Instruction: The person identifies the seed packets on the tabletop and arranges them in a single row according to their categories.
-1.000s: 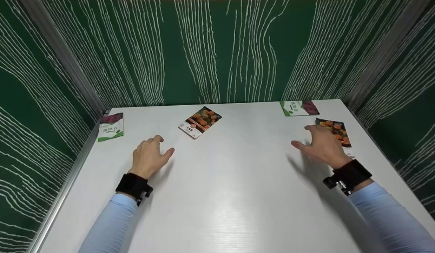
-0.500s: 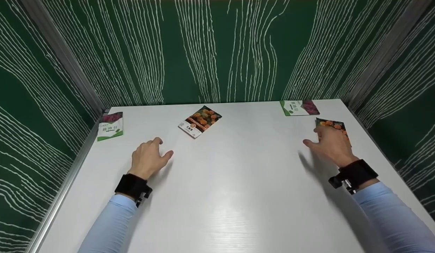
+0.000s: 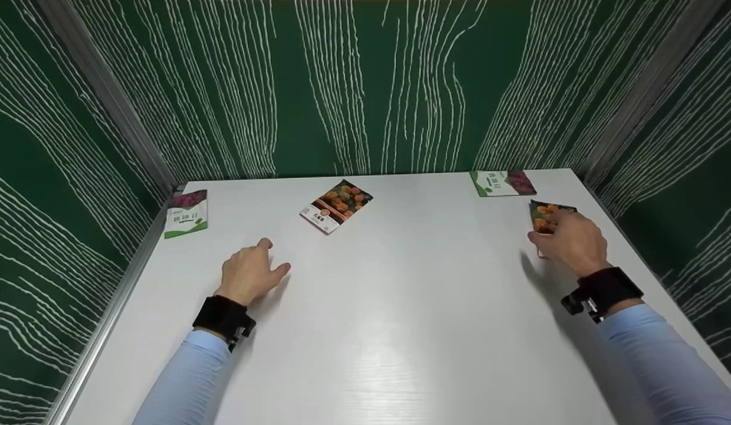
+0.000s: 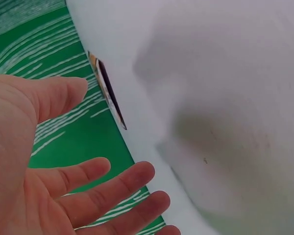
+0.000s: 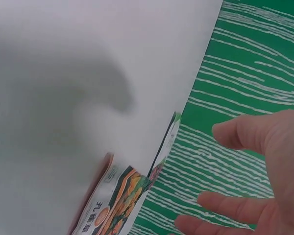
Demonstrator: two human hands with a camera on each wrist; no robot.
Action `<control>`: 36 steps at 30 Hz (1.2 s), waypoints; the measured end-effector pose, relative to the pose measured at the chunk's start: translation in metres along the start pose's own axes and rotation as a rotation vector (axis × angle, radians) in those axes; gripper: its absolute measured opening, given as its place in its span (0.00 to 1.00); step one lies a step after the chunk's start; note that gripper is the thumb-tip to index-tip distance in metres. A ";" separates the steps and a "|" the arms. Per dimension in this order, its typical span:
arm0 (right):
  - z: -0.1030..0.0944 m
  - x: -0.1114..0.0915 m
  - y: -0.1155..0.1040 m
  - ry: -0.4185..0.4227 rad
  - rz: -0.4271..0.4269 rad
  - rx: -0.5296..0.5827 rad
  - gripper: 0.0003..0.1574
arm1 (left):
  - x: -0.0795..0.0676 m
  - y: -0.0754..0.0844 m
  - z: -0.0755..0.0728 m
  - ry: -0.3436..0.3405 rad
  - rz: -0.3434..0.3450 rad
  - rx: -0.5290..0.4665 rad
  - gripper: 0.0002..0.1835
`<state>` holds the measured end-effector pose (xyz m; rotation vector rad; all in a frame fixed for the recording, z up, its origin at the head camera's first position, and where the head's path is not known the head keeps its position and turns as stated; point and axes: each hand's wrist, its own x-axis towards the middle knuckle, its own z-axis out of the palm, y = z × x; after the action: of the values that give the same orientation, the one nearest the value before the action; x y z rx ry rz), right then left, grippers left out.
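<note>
My right hand (image 3: 574, 243) hovers over a seed packet with orange flowers (image 3: 541, 219) and covers part of it. In the right wrist view its fingers are extended, and a gap separates them from this flat packet (image 5: 115, 205). Just beyond lies a white and green packet with purple flowers (image 3: 500, 183). My left hand (image 3: 249, 275) is held above the table with spread, relaxed fingers (image 4: 122, 181) and holds nothing. Ahead of it to the right, a second orange-flower packet (image 3: 338, 205) lies at a slant. Another purple-flower packet (image 3: 186, 215) lies at the far left.
The white table (image 3: 377, 307) has green walls with white wavy lines (image 3: 400, 88) behind it and on both sides. A metal edge strip (image 3: 100, 342) runs along its left side. Both wrists wear black bands (image 3: 222, 316).
My right hand has shifted to the right across the orange-flower packet, uncovering its left side. The left hand has drawn very slightly nearer to me. The packets appear to lie where they were.
</note>
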<state>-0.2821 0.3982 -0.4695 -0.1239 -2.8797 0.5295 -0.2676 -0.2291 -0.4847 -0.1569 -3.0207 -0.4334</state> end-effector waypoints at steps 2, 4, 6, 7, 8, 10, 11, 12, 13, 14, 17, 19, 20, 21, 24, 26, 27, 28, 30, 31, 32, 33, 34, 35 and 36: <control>-0.001 0.003 0.005 -0.003 0.024 -0.010 0.42 | 0.000 0.000 -0.001 -0.004 -0.005 0.004 0.36; -0.001 0.005 0.010 -0.004 0.037 -0.021 0.44 | -0.001 0.000 -0.002 -0.008 -0.012 0.003 0.36; -0.001 0.007 0.017 -0.002 0.046 -0.034 0.46 | -0.001 0.000 -0.002 -0.014 -0.017 0.000 0.37; 0.000 0.008 0.021 -0.003 0.054 -0.042 0.47 | -0.001 -0.001 -0.001 -0.020 -0.019 0.000 0.37; 0.000 0.009 0.024 -0.006 0.063 -0.049 0.48 | -0.001 -0.001 -0.001 -0.027 -0.023 -0.002 0.37; 0.001 0.012 0.031 -0.008 0.078 -0.056 0.50 | -0.001 -0.001 -0.002 -0.040 -0.033 -0.002 0.38; 0.001 0.013 0.034 -0.008 0.086 -0.057 0.51 | -0.001 -0.002 -0.002 -0.044 -0.037 -0.003 0.38; 0.002 0.015 0.037 -0.009 0.093 -0.058 0.52 | -0.001 -0.002 -0.003 -0.046 -0.040 -0.002 0.38; 0.002 0.016 0.040 -0.013 0.106 -0.057 0.52 | -0.001 -0.002 -0.003 -0.049 -0.046 -0.003 0.38; 0.003 0.018 0.043 -0.021 0.120 -0.055 0.54 | 0.000 -0.002 -0.004 -0.051 -0.050 -0.003 0.38; 0.003 0.023 0.050 -0.063 0.176 -0.046 0.61 | 0.000 -0.001 -0.005 -0.051 -0.048 -0.001 0.39; 0.003 0.025 0.055 -0.106 0.222 -0.049 0.66 | 0.001 -0.001 -0.005 -0.053 -0.042 0.001 0.39; 0.003 0.026 0.058 -0.128 0.241 -0.052 0.69 | 0.002 0.000 -0.005 -0.053 -0.038 0.001 0.39; 0.004 0.027 0.060 -0.150 0.260 -0.055 0.72 | 0.002 0.000 -0.005 -0.052 -0.034 0.001 0.39; 0.007 0.032 0.063 -0.205 0.309 -0.080 0.78 | 0.002 -0.001 -0.004 -0.039 -0.030 0.001 0.39; 0.009 0.035 0.064 -0.228 0.325 -0.097 0.81 | 0.001 -0.002 -0.004 -0.031 -0.033 0.002 0.39; 0.011 0.037 0.065 -0.236 0.332 -0.106 0.82 | 0.001 -0.002 -0.004 -0.029 -0.035 0.002 0.39; 0.012 0.038 0.065 -0.241 0.337 -0.111 0.83 | 0.000 -0.003 -0.004 -0.029 -0.039 0.001 0.39; 0.013 0.040 0.065 -0.252 0.342 -0.114 0.84 | 0.000 -0.004 -0.005 -0.033 -0.049 -0.001 0.40; 0.013 0.041 0.066 -0.258 0.340 -0.116 0.84 | 0.000 -0.004 -0.005 -0.035 -0.053 -0.003 0.40; 0.013 0.041 0.066 -0.262 0.339 -0.117 0.84 | 0.000 -0.004 -0.005 -0.040 -0.057 -0.007 0.39; 0.013 0.042 0.066 -0.268 0.339 -0.117 0.84 | 0.000 -0.004 -0.004 -0.044 -0.060 -0.011 0.39; 0.012 0.042 0.066 -0.272 0.336 -0.115 0.83 | 0.000 -0.004 -0.004 -0.047 -0.064 -0.015 0.39; 0.012 0.043 0.065 -0.272 0.332 -0.115 0.82 | 0.000 -0.005 -0.004 -0.049 -0.066 -0.021 0.38; 0.011 0.043 0.065 -0.270 0.326 -0.112 0.81 | 0.000 -0.005 -0.004 -0.049 -0.064 -0.025 0.37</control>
<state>-0.3238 0.4598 -0.4946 -0.5912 -3.1724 0.4697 -0.2677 -0.2349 -0.4827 -0.0740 -3.0767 -0.4791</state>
